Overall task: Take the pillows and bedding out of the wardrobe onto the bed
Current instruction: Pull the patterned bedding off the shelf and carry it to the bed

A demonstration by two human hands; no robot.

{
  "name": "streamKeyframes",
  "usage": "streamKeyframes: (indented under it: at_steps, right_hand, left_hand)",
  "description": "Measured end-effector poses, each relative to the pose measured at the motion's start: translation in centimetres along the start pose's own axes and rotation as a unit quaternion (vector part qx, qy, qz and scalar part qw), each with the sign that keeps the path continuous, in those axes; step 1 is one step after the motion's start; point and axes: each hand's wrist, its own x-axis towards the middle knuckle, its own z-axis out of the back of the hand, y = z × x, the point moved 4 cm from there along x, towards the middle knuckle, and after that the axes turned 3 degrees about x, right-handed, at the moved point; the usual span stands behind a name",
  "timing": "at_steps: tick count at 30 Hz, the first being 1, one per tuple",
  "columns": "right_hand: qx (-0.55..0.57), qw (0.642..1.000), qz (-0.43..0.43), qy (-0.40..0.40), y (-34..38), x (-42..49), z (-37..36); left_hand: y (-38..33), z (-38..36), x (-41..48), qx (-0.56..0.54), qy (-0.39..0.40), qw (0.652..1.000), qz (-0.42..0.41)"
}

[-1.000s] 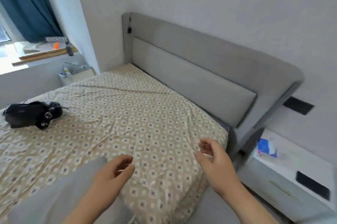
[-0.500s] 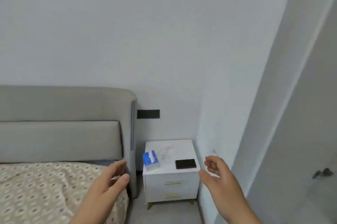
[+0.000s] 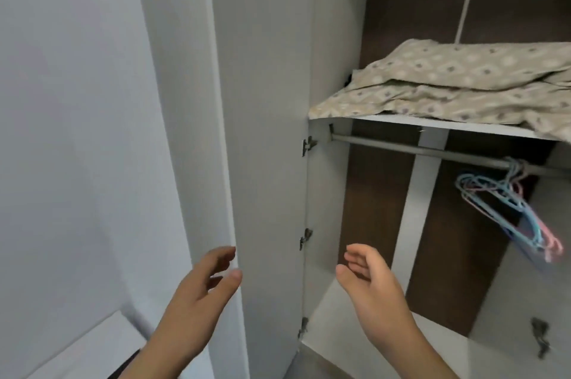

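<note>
Facing the open wardrobe door: left hand and right hand were loosely open, empty. Patterned bedding lay folded on the upper shelf, untouched. Removal judged not yet begun; bed out of view.

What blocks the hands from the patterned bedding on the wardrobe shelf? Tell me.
Nothing visible. The door is swung open, and both empty hands, left hand and right hand, sit below the shelf holding the bedding.

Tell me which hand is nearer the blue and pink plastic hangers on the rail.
Right. The right hand is open below and left of the blue and pink plastic hangers; the left hand, also empty, is farther left, in front of the open white wardrobe door.
</note>
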Motion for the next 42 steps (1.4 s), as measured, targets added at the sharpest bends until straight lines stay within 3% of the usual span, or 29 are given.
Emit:
streamKeyframes:
  at_steps: [9,20,33,42]
  right_hand:
    - [-0.073,0.977,-0.019,-0.2,2.2,3.1,6.6]
    - [-0.083,0.924,0.02,-0.374,3.9,7.2,20.5]
    - [-0.113,0.903,0.079,-0.407,8.9,20.5,34.7]
    - [-0.284,0.859,0.075,-0.42,15.1,32.8,41.6]
  left_hand:
    - [-5.8,-9.8,11.4,-0.038,0.156,0.979,-0.128]
    - [-18.3,-22.5,19.5,-0.085,0.196,0.944,-0.251]
    - [-31.4,-33.2,30.0,-0.052,0.07,0.954,-0.286]
    - [-39.6,-36.7,40.7,0.093,-0.03,0.959,-0.267]
